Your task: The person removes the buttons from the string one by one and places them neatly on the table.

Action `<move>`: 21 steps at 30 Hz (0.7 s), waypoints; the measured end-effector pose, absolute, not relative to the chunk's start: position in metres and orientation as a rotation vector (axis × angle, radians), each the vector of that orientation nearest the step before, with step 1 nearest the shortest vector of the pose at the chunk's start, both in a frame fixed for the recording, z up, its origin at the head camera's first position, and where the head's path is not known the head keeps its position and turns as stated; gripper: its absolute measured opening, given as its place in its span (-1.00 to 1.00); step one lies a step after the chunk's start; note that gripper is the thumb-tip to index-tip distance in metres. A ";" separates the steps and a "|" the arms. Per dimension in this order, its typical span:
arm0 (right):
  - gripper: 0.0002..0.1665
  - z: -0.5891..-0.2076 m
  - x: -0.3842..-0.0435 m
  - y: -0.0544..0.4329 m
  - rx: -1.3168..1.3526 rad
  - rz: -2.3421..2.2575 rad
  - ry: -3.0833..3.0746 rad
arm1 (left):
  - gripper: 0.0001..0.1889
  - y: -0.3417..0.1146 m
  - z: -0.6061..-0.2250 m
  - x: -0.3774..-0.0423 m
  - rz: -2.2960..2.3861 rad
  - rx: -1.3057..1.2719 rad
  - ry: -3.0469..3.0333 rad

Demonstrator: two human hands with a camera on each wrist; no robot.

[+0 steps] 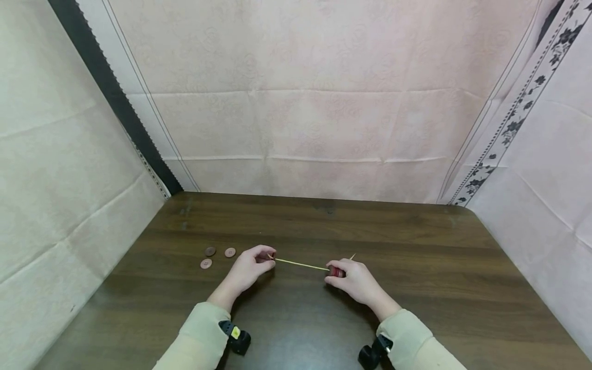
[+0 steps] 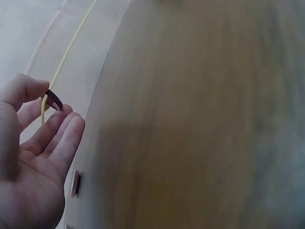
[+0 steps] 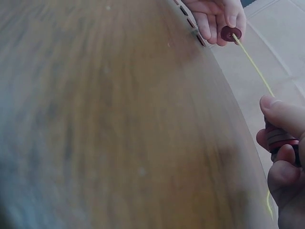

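Note:
My left hand (image 1: 252, 266) pinches a dark red button (image 3: 230, 33) by its edge between thumb and fingers. A yellow string (image 1: 302, 264) comes through this button and runs fairly taut across to the right hand. There, my right hand (image 1: 357, 281) grips a short stack of buttons (image 3: 278, 136), red and dark ones pressed face to face, partly covered by the fingers. The string's loose tail (image 3: 269, 205) sticks out past the stack. In the left wrist view, a short end of string hangs behind the pinched button.
On the brown wooden table (image 1: 296, 318), left of the left hand, lie a brown button (image 1: 210, 251) and two pink buttons, one nearer the hand (image 1: 229, 252) and one closer to me (image 1: 206, 263). Pale cloth (image 1: 300, 128) hangs along the back and both sides.

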State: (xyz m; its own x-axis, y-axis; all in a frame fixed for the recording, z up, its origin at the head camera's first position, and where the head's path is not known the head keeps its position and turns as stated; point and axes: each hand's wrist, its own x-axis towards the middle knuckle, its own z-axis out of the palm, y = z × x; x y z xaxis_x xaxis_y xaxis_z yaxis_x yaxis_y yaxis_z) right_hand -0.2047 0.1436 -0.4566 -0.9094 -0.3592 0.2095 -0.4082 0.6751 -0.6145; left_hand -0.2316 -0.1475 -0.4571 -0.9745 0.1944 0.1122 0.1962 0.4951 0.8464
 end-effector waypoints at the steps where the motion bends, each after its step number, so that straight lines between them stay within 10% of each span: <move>1: -0.74 -0.457 -0.205 0.144 0.643 1.058 -2.809 | -0.75 -0.149 -0.457 -0.231 -1.539 -0.347 -2.714; 21: -0.74 -0.458 -0.202 0.143 0.649 1.052 -2.799 | -0.71 -0.169 -0.461 -0.230 -1.585 -0.301 -2.680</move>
